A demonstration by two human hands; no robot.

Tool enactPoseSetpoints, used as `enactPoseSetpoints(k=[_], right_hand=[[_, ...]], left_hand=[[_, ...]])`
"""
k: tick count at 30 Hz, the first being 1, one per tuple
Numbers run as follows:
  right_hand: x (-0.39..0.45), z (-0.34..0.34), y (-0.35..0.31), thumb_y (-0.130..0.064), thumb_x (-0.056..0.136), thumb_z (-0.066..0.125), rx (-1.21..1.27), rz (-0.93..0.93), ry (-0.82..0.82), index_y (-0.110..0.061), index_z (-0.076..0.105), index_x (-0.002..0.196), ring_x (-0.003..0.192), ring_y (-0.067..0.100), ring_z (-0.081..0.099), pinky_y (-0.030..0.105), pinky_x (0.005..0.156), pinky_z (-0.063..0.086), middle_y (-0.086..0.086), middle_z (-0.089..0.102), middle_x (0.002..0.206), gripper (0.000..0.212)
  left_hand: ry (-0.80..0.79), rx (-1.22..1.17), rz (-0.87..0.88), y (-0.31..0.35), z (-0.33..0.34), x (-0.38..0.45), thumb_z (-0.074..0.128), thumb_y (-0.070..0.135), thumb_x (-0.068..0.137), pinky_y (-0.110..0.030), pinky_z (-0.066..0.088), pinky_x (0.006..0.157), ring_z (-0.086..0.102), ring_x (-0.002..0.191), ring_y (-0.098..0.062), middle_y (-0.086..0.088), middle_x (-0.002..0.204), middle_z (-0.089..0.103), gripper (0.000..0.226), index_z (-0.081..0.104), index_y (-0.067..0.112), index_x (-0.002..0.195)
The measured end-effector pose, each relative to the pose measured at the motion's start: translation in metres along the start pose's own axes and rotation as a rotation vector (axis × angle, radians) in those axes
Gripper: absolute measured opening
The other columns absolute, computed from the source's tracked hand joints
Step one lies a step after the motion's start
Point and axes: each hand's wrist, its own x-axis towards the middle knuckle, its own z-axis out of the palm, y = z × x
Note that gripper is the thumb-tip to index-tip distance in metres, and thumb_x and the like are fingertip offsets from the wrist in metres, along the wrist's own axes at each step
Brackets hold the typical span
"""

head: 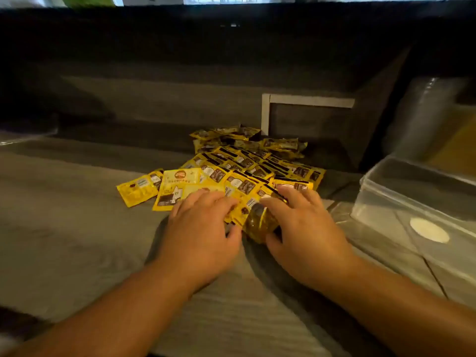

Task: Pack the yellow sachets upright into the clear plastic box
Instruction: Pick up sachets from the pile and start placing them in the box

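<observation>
Both hands gather sachets left of box.

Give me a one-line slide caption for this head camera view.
Both hands, left hand and right hand, gather yellow sachets from a pile beside the clear plastic box.

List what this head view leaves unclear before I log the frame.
- Clear plastic box: its right side is cut off by the frame edge, so its full extent is unknown.
- Left hand and right hand: they cover the sachets beneath, so each grip is uncertain.
- Sachet print: too blurred to read.
- Rear of the pile: in shadow; no count possible.
- Stacked clear containers: blurred.
</observation>
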Motion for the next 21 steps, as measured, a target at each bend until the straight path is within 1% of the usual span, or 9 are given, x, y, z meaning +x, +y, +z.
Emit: enactPoseSetpoints(k=[2, 5, 7, 11, 14, 17, 19, 20, 21], right_hand=[[-0.002, -0.006, -0.006, -0.038, 0.088, 0.058, -0.007, -0.008, -0.013, -0.034, 0.046, 0.143, 0.131, 0.028, 0.035, 0.037, 0.110, 0.026, 0.000, 0.043, 0.149, 0.057], [-0.002, -0.019, -0.014, -0.037, 0.085, 0.066, 0.032, 0.043, -0.015, -0.032, 0.051, 0.139, 0.127, 0.020, 0.044, 0.031, 0.105, 0.025, -0.004, 0.055, 0.140, 0.056], [-0.006, -0.020, -0.019, -0.038, 0.083, 0.069, 0.067, 0.093, 0.017, -0.032, 0.054, 0.136, 0.124, 0.016, 0.047, 0.030, 0.104, 0.026, -0.007, 0.061, 0.134, 0.056], [-0.014, -0.014, -0.022, -0.038, 0.078, 0.077, 0.192, 0.275, 0.089, -0.037, 0.049, 0.138, 0.127, 0.022, 0.040, 0.032, 0.104, 0.031, -0.005, 0.053, 0.139, 0.067], [-0.018, -0.011, -0.016, -0.019, 0.077, 0.081, 0.363, 0.334, 0.138, -0.043, 0.042, 0.139, 0.126, 0.022, 0.043, 0.030, 0.097, 0.041, -0.003, 0.045, 0.135, 0.077], [-0.022, -0.013, -0.010, -0.002, 0.084, 0.073, 0.497, 0.349, 0.254, -0.045, 0.034, 0.143, 0.110, 0.009, 0.050, 0.016, 0.078, 0.047, -0.013, 0.046, 0.129, 0.084], [-0.023, -0.019, -0.006, 0.001, 0.087, 0.068, 0.626, 0.408, 0.349, -0.041, 0.030, 0.148, 0.103, 0.003, 0.053, 0.015, 0.073, 0.049, -0.019, 0.049, 0.119, 0.084], [-0.023, -0.024, -0.006, 0.000, 0.087, 0.068, 0.672, 0.416, 0.418, -0.037, 0.037, 0.146, 0.100, 0.003, 0.056, 0.017, 0.076, 0.051, -0.021, 0.053, 0.115, 0.076], [-0.024, -0.029, -0.003, -0.001, 0.088, 0.068, 0.649, 0.384, 0.503, -0.034, 0.049, 0.135, 0.096, 0.003, 0.059, 0.021, 0.078, 0.053, -0.021, 0.058, 0.109, 0.061]], left_hand=[[0.043, -0.050, 0.030, -0.003, -0.001, -0.004, 0.056, 0.043, 0.091, -0.040, 0.032, 0.113, 0.038, 0.135, -0.016, 0.012, 0.143, 0.049, 0.046, 0.053, 0.038, 0.136], [0.043, -0.105, -0.015, -0.004, -0.003, -0.004, 0.062, 0.041, 0.091, -0.042, 0.036, 0.112, 0.039, 0.136, -0.025, 0.001, 0.148, 0.046, 0.052, 0.051, 0.034, 0.141], [0.037, -0.137, -0.023, -0.005, -0.003, -0.006, 0.065, 0.039, 0.090, -0.043, 0.041, 0.108, 0.046, 0.130, -0.027, -0.001, 0.143, 0.052, 0.054, 0.051, 0.033, 0.142], [0.069, -0.232, 0.043, -0.005, -0.007, -0.009, 0.062, 0.018, 0.088, -0.039, 0.048, 0.099, 0.054, 0.121, -0.024, 0.002, 0.134, 0.059, 0.052, 0.056, 0.032, 0.138], [0.126, -0.356, 0.068, -0.001, -0.009, -0.011, 0.060, 0.002, 0.084, -0.036, 0.051, 0.094, 0.057, 0.117, -0.020, 0.004, 0.133, 0.059, 0.055, 0.062, 0.028, 0.132], [0.204, -0.465, 0.094, 0.000, -0.008, -0.007, 0.056, -0.008, 0.080, -0.036, 0.055, 0.087, 0.060, 0.107, -0.018, 0.003, 0.124, 0.065, 0.055, 0.068, 0.024, 0.123], [0.245, -0.507, 0.139, 0.000, -0.006, -0.003, 0.051, -0.010, 0.083, -0.033, 0.055, 0.085, 0.061, 0.103, -0.015, 0.002, 0.119, 0.067, 0.051, 0.070, 0.021, 0.119], [0.267, -0.524, 0.155, 0.000, -0.005, -0.002, 0.049, -0.009, 0.086, -0.029, 0.055, 0.083, 0.061, 0.102, -0.013, 0.002, 0.117, 0.068, 0.048, 0.071, 0.021, 0.118], [0.292, -0.538, 0.170, 0.000, -0.005, -0.001, 0.048, -0.009, 0.087, -0.023, 0.053, 0.081, 0.060, 0.100, -0.011, 0.002, 0.114, 0.069, 0.047, 0.071, 0.020, 0.116]])
